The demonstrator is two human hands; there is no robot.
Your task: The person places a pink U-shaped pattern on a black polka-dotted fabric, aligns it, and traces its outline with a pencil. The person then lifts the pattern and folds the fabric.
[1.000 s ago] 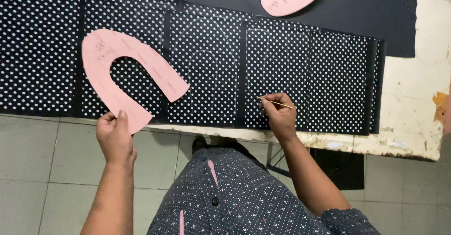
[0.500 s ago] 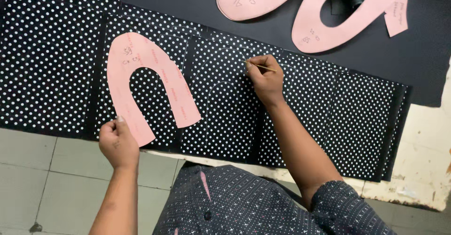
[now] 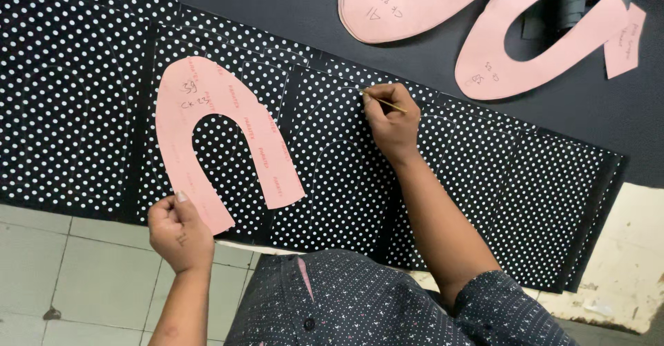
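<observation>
Tracing a pattern on dotted fabric

Left hand [image 3: 181, 234] pinches the pink U-shaped card template [image 3: 220, 147], which lies on the black white-dotted fabric [image 3: 83, 97] near the counter's front edge; right hand [image 3: 391, 123] grips a thin yellow marking stick [image 3: 382, 101], its tip on the fabric.

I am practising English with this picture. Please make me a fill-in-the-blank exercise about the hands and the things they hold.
1. The left hand pinches one end of a pink, U-shaped ____.
2. The right hand holds a thin ____ with its tip on the cloth.
3. The black cloth is covered with white ____.
4. Farther away lie ____ more large pink templates.

Missing words: template; pencil; dots; two
</observation>
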